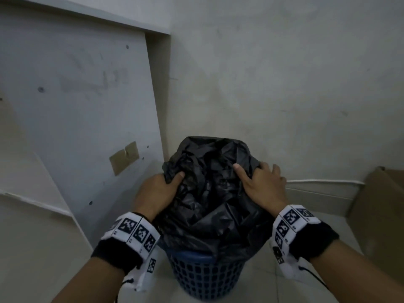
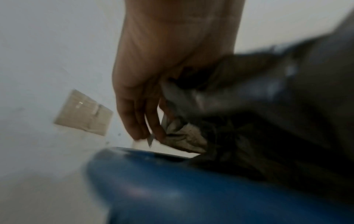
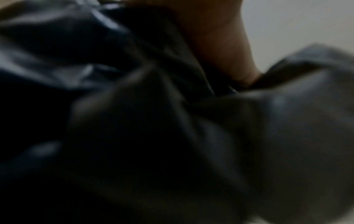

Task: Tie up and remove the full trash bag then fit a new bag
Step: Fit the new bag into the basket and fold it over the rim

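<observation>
A full black trash bag (image 1: pixel 209 193) bulges up out of a blue lattice bin (image 1: pixel 205 278) that stands on the floor in a corner. My left hand (image 1: pixel 157 189) grips the bag's left edge, thumb pressed over the plastic. In the left wrist view the left hand (image 2: pixel 153 94) has its fingers curled behind a fold of the black bag (image 2: pixel 258 113) above the blue bin rim (image 2: pixel 153 174). My right hand (image 1: pixel 262 182) grips the bag's right edge, thumb on top and fingers over the far side. The right wrist view shows mostly blurred black bag (image 3: pixel 134 121) and part of the right hand (image 3: pixel 220 37).
A grey-white panel (image 1: pixel 76 106) with a brown taped patch (image 1: pixel 124 158) leans on the left, close to the bin. A plain wall (image 1: pixel 284 84) stands behind. A cardboard box (image 1: pixel 378 215) sits at the right on the tiled floor (image 1: pixel 273 287).
</observation>
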Motion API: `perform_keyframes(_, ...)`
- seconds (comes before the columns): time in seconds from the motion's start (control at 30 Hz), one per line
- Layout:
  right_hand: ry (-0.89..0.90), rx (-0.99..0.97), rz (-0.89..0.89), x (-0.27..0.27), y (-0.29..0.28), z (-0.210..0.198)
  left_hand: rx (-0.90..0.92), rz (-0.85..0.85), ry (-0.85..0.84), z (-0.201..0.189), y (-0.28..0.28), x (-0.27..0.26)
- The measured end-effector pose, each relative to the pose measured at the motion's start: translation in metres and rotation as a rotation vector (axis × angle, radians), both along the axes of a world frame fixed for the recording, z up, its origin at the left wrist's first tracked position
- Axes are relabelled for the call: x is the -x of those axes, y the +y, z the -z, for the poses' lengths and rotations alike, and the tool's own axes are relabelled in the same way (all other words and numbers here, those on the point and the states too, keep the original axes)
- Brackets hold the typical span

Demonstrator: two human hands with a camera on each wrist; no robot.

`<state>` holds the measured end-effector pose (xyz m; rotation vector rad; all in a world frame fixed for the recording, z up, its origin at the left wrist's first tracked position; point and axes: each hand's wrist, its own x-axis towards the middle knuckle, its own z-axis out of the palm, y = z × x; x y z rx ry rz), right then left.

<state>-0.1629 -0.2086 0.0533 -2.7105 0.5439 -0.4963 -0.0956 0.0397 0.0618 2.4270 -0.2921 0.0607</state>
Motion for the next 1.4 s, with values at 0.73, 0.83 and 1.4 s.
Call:
perform_keyframes(0.73, 0.023, -0.303, -0.331, -0.007, 0.068, 0.006, 0.465, -0.171, 0.027, 0.034, 0.02, 0.011)
perform_keyframes(0.83, 0.554, -0.391, -0.482, 0.002, 0.085, 0.025, 0.468, -0.181, 0.033, 0.038, 0.018, 0.008)
perform_keyframes(1.4, 0.047, -0.538, 0.031, 0.011, -0.018, 0.002, 0.473, -0.449, 0.006, 0.022, 0.035, -0.001)
